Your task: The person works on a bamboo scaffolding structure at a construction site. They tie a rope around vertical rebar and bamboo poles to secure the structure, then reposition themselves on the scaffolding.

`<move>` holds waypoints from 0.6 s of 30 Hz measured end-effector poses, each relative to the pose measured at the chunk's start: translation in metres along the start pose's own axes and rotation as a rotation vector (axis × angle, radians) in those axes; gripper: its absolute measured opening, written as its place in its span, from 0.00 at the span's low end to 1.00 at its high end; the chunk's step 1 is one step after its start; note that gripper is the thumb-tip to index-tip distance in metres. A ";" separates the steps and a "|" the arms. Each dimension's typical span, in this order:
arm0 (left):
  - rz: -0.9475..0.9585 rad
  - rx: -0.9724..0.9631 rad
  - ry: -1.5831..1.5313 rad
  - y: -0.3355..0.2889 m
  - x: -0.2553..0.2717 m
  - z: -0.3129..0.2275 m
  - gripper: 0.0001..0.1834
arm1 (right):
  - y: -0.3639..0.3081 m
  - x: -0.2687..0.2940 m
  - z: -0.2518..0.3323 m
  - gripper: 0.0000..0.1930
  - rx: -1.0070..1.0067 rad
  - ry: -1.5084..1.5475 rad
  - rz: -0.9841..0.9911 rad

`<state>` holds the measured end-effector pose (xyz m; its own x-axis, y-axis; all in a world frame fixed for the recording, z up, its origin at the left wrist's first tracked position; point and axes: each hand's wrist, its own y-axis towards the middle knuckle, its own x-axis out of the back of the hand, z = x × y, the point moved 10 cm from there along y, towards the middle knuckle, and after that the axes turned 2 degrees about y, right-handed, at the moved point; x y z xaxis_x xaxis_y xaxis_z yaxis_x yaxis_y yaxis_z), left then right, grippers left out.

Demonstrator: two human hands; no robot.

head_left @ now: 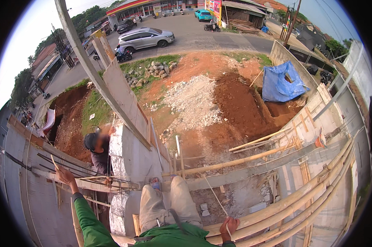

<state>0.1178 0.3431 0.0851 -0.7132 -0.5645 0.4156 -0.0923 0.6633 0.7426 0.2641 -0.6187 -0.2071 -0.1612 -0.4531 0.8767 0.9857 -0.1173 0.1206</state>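
High above a red-earth building site, sitting on a narrow concrete wall top (136, 164), legs in beige trousers (165, 206) stretching forward, one bare foot (155, 183) showing at the end.

At lower right, gripping with the right hand (229, 225): fingers curling shut around a thin pale cord (212, 191) and pressing against the uppermost of the bamboo poles (301, 197). Running taut from that fist up and leftward toward the wall top, ending near a small upright stick.

Out to the left, reaching with the left hand (64, 176) at the end of a green sleeve (87, 218), fingers pinching a slim pale stick (54, 161) that is tilting up and to the left. Hovering just over the horizontal timber rail (91, 183) and beside the dark steel bars (58, 162) lying across the grey formwork.

Just beyond that hand, standing lower down against the wall, another person in a dark cap (91, 140) and dark top, one hand up on the foil-wrapped column edge (116, 148).

Below and ahead: lying on the ground, a patch of grey rubble (194, 103), a mound of dark red soil (239, 103) and a blue tarpaulin (280, 84). Farther off, standing on the road, a silver car (144, 38).
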 end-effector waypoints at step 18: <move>-0.094 -0.158 -0.141 -0.014 0.019 -0.058 0.22 | 0.004 -0.018 -0.014 0.22 -0.001 -0.087 0.058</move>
<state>0.1459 0.2946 0.1136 -0.7976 -0.5386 0.2716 -0.0606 0.5195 0.8523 0.2707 -0.6232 -0.2284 -0.0995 -0.3804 0.9195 0.9932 -0.0942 0.0685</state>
